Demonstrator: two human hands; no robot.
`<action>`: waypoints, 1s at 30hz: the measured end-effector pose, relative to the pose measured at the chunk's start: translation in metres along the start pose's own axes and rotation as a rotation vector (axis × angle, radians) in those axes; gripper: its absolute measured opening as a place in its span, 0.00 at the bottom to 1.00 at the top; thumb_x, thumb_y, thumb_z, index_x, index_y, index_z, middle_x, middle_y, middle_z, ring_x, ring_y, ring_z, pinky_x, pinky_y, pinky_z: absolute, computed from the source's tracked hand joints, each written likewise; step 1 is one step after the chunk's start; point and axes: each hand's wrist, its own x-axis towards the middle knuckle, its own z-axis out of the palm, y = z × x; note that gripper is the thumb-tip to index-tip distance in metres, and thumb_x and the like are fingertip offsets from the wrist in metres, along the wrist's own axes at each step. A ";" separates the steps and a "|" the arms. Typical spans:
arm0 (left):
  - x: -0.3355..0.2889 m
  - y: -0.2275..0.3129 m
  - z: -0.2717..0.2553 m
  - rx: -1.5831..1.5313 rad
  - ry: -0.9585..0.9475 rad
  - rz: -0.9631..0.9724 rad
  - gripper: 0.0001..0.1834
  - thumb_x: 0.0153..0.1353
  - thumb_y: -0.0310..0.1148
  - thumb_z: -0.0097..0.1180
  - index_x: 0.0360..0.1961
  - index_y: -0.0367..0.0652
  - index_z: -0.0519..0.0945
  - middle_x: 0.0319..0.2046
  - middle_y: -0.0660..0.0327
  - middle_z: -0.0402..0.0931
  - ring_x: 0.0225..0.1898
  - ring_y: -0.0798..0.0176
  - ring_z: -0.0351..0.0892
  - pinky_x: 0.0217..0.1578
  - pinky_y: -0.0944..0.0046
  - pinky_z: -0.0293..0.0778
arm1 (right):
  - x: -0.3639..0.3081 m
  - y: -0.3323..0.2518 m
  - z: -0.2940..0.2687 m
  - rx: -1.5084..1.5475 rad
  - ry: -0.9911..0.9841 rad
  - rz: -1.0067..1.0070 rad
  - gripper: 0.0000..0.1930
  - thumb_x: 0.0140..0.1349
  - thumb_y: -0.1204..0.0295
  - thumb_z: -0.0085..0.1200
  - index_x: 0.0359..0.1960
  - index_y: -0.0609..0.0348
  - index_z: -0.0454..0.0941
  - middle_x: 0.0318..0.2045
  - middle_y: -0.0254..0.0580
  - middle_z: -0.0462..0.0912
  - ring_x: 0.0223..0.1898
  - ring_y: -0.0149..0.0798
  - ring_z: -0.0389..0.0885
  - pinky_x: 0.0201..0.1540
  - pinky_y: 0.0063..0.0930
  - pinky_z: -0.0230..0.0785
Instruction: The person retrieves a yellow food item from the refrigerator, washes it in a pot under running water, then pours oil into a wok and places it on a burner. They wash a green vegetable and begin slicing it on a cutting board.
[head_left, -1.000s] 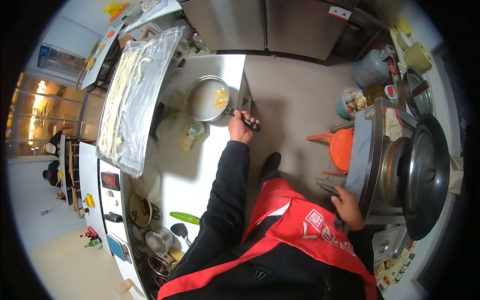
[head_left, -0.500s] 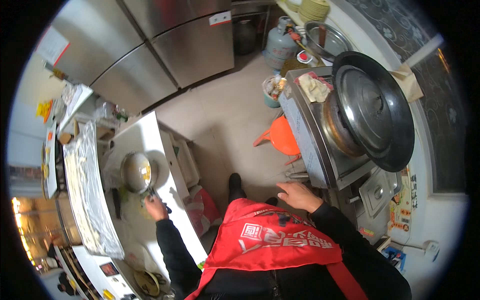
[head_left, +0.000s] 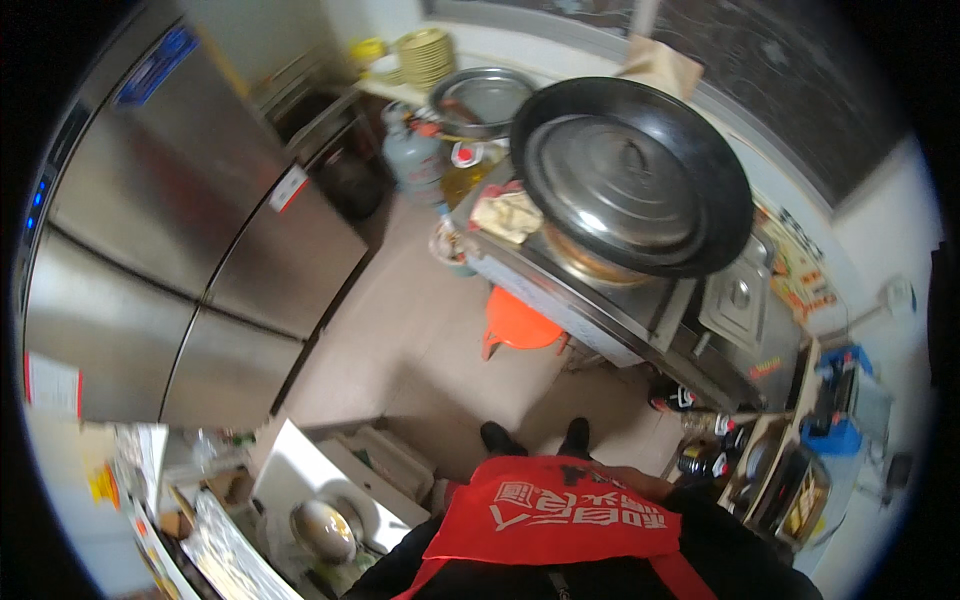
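In the head view I see the pan (head_left: 325,530) at lower left, over the white desk (head_left: 300,462), something yellow in it. The left hand is out of sight past its black sleeve (head_left: 402,558), so I can't tell its grip. The right hand (head_left: 642,483) shows blurred, partly hidden, beside the red apron (head_left: 560,510); how far that grip opens, or what it holds, I can't tell.

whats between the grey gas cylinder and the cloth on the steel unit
In the head view, a red-capped bottle of yellow liquid shows between them.
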 end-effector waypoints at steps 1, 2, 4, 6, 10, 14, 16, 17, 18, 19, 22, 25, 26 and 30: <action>0.002 0.000 -0.009 0.026 -0.018 -0.013 0.18 0.73 0.34 0.56 0.58 0.35 0.79 0.39 0.59 0.83 0.42 0.66 0.81 0.43 0.62 0.77 | -0.011 0.014 0.007 -0.016 0.032 0.027 0.34 0.77 0.49 0.44 0.76 0.58 0.59 0.69 0.55 0.70 0.70 0.45 0.69 0.72 0.35 0.59; 0.004 0.002 -0.018 0.052 -0.026 -0.029 0.18 0.73 0.34 0.56 0.58 0.35 0.79 0.39 0.59 0.83 0.42 0.66 0.81 0.43 0.62 0.77 | -0.021 0.028 0.013 -0.052 0.090 -0.108 0.35 0.77 0.49 0.44 0.77 0.58 0.57 0.71 0.57 0.68 0.71 0.45 0.67 0.73 0.35 0.57; 0.008 0.010 -0.034 0.097 -0.029 -0.032 0.18 0.73 0.34 0.56 0.59 0.35 0.78 0.39 0.59 0.84 0.41 0.66 0.82 0.43 0.62 0.77 | -0.045 0.052 0.037 -0.150 0.173 -0.202 0.36 0.77 0.48 0.44 0.77 0.58 0.57 0.71 0.57 0.68 0.71 0.46 0.67 0.74 0.36 0.57; 0.016 0.028 -0.044 0.148 -0.035 -0.014 0.18 0.73 0.34 0.56 0.59 0.35 0.78 0.39 0.59 0.84 0.41 0.66 0.82 0.43 0.62 0.77 | -0.065 0.071 0.053 -0.049 0.281 -0.153 0.37 0.76 0.46 0.45 0.77 0.58 0.57 0.70 0.57 0.68 0.70 0.47 0.67 0.74 0.37 0.57; 0.045 0.081 -0.039 0.280 -0.128 0.053 0.19 0.73 0.34 0.56 0.60 0.35 0.78 0.39 0.58 0.84 0.41 0.66 0.82 0.42 0.62 0.77 | -0.092 0.115 0.072 -0.295 0.603 -0.414 0.29 0.77 0.46 0.41 0.61 0.60 0.71 0.56 0.55 0.75 0.57 0.51 0.74 0.62 0.45 0.66; 0.080 0.149 0.014 0.429 -0.279 0.149 0.19 0.73 0.34 0.55 0.60 0.35 0.77 0.39 0.58 0.84 0.40 0.66 0.82 0.42 0.62 0.77 | -0.115 0.165 0.078 -0.094 1.199 -0.190 0.26 0.77 0.51 0.42 0.41 0.66 0.81 0.37 0.58 0.84 0.41 0.55 0.82 0.48 0.46 0.72; 0.088 0.175 0.055 0.510 -0.363 0.187 0.19 0.73 0.34 0.55 0.61 0.35 0.77 0.38 0.58 0.84 0.40 0.66 0.82 0.42 0.62 0.77 | -0.133 0.186 0.084 0.172 1.474 -0.116 0.23 0.75 0.56 0.46 0.39 0.67 0.80 0.35 0.57 0.84 0.41 0.56 0.84 0.47 0.44 0.74; 0.090 0.185 0.073 0.548 -0.402 0.199 0.19 0.73 0.34 0.55 0.61 0.35 0.77 0.38 0.58 0.84 0.40 0.66 0.83 0.42 0.62 0.77 | -0.143 0.192 0.090 0.307 1.569 -0.057 0.21 0.73 0.58 0.48 0.39 0.68 0.80 0.34 0.57 0.84 0.40 0.56 0.84 0.46 0.43 0.75; 0.094 0.201 0.095 0.594 -0.437 0.204 0.20 0.73 0.34 0.55 0.61 0.35 0.77 0.38 0.58 0.84 0.40 0.66 0.83 0.42 0.62 0.77 | -0.156 0.200 0.084 0.384 1.724 -0.120 0.19 0.72 0.59 0.50 0.38 0.68 0.80 0.33 0.57 0.84 0.39 0.56 0.84 0.45 0.43 0.76; 0.095 0.209 0.107 0.616 -0.461 0.210 0.20 0.73 0.34 0.55 0.61 0.35 0.77 0.38 0.58 0.85 0.39 0.66 0.83 0.42 0.62 0.77 | -0.166 0.201 0.088 0.446 1.843 -0.109 0.18 0.71 0.61 0.52 0.38 0.68 0.80 0.33 0.56 0.84 0.39 0.56 0.85 0.44 0.42 0.76; 0.089 0.229 0.152 0.709 -0.543 0.229 0.20 0.73 0.34 0.54 0.62 0.35 0.76 0.38 0.57 0.85 0.39 0.66 0.83 0.42 0.62 0.78 | -0.209 0.229 0.098 0.599 2.207 -0.029 0.13 0.68 0.63 0.55 0.36 0.63 0.80 0.32 0.56 0.84 0.34 0.60 0.83 0.39 0.45 0.75; 0.081 0.240 0.181 0.791 -0.616 0.232 0.20 0.73 0.33 0.54 0.62 0.35 0.76 0.38 0.57 0.85 0.39 0.66 0.83 0.41 0.62 0.78 | -0.256 0.282 0.117 0.498 2.692 0.331 0.11 0.66 0.66 0.57 0.34 0.62 0.80 0.31 0.56 0.84 0.31 0.62 0.83 0.36 0.47 0.75; 0.080 0.244 0.188 0.811 -0.631 0.231 0.20 0.73 0.33 0.54 0.62 0.35 0.76 0.38 0.57 0.85 0.39 0.66 0.83 0.41 0.62 0.78 | -0.269 0.304 0.122 0.585 2.694 0.562 0.12 0.65 0.66 0.59 0.32 0.64 0.80 0.28 0.57 0.84 0.32 0.63 0.83 0.36 0.48 0.75; 0.079 0.256 0.205 0.862 -0.662 0.238 0.21 0.73 0.33 0.53 0.63 0.35 0.75 0.38 0.57 0.85 0.38 0.66 0.84 0.41 0.62 0.78 | -0.297 0.392 0.128 0.923 2.479 0.832 0.19 0.65 0.59 0.61 0.29 0.68 0.78 0.24 0.56 0.83 0.28 0.59 0.83 0.35 0.48 0.75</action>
